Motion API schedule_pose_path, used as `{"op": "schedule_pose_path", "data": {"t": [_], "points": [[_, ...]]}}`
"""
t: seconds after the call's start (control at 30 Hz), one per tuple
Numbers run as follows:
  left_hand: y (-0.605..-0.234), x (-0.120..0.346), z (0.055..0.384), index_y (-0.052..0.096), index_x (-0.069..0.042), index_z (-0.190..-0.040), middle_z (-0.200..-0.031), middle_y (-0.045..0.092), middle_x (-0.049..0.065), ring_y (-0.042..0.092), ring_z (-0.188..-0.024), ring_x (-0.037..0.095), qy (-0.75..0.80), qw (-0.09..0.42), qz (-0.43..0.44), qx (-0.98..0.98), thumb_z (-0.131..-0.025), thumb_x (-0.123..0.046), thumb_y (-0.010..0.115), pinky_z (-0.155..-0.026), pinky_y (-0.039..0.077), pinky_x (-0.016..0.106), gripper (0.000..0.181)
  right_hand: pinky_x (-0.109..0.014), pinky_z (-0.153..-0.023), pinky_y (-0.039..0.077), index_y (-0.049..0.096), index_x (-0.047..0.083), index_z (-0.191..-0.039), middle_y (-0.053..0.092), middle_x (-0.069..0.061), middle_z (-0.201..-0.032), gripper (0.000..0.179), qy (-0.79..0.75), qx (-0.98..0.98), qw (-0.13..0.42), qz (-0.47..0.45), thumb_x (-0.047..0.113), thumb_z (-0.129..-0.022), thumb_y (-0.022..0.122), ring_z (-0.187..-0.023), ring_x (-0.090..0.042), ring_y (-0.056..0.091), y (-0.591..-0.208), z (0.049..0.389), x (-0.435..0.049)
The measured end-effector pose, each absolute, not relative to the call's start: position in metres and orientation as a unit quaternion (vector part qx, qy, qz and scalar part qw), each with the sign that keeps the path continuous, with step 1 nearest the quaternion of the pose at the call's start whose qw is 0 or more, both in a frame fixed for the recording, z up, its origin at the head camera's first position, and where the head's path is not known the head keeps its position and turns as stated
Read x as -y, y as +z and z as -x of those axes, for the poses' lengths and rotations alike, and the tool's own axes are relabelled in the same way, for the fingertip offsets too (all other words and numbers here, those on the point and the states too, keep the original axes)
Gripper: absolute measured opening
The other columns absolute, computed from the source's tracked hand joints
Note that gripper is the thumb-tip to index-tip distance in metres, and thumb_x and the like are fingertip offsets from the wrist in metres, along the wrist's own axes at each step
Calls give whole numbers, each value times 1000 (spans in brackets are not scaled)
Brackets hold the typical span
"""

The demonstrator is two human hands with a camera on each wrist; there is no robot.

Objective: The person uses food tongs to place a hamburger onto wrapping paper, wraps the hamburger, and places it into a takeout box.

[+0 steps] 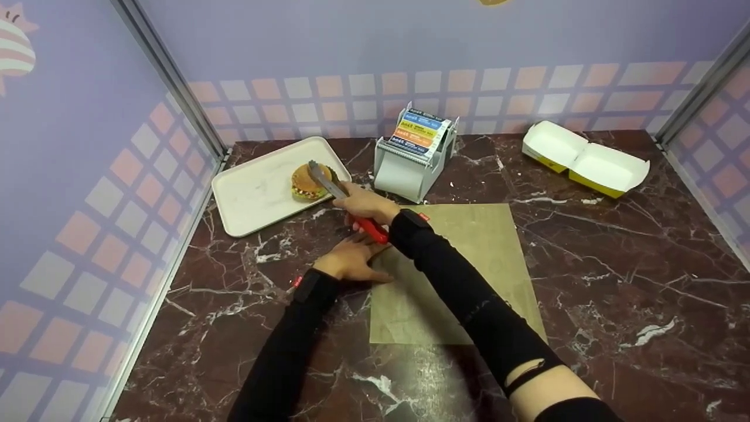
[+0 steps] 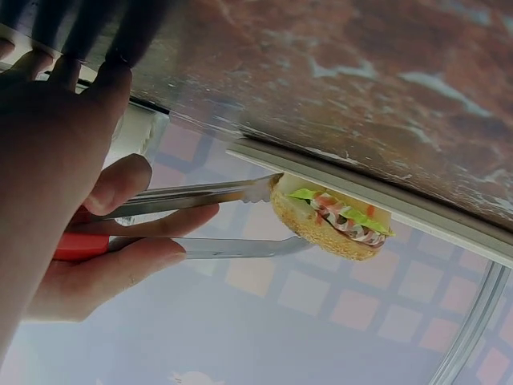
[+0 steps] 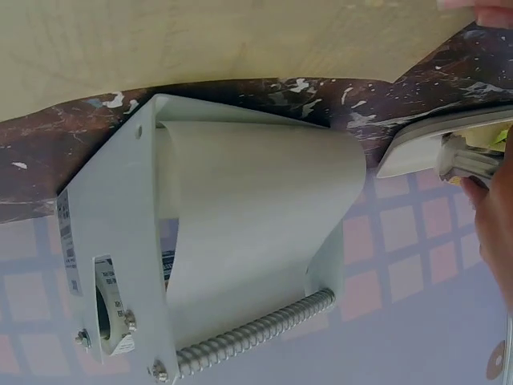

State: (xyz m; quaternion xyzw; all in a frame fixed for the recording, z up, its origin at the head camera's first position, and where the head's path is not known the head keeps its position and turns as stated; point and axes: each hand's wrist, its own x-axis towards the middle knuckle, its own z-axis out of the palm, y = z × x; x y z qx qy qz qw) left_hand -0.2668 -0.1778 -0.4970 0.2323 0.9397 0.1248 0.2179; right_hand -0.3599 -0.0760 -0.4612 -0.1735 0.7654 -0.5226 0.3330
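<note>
My right hand [image 1: 370,203] grips metal tongs [image 1: 334,187] with red handles, reaching across over my left arm. The tongs' tips are at a hamburger [image 1: 303,179] on the right part of a cream tray [image 1: 252,193]. In the left wrist view, one tong arm [image 2: 248,248] lies along the sesame top of the bun and the other ends at its near side; lettuce and white sauce show between the bun halves. My left hand [image 1: 353,258] lies with fingers spread at the left edge of a brown paper sheet [image 1: 469,258].
A grey label dispenser [image 1: 404,179] with several coloured rolls stands behind the paper. At the back right lies an unfolded white and yellow burger box [image 1: 603,167]. Patterned walls [image 1: 457,41] enclose the dark red marble tabletop [image 1: 597,275] at the back and sides.
</note>
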Motion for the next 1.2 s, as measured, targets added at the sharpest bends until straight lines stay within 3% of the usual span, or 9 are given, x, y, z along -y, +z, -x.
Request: {"op": "schedule_pose_path", "data": {"t": [0.27,0.87,1.2], "points": [[-497,177,269,36,-22,-162,-172,23,9,15,-160,32,122,207,-240,-940,-91,-61,68,-132,14,44,87,-22,-39,46,24,22,-163,55,-11,-78,58,-537,-757,326,179,20,-109,47,-45,-10,49,-461,358,75],[-498,178,267,33,-21,-163,-172,24,10,15,-161,30,111,204,-256,-938,-93,-62,65,-132,13,47,87,-22,-36,44,28,25,-162,52,-4,-72,57,-609,-700,344,143,18,-110,48,-41,-9,46,-463,364,62],[-496,180,268,25,-18,-166,-175,14,6,8,-162,26,120,206,-272,-932,-92,-60,65,-133,8,43,94,-20,-36,41,37,24,-157,51,-2,-72,49,-658,-658,343,126,18,-110,49,-43,-8,43,-461,368,51]]}}
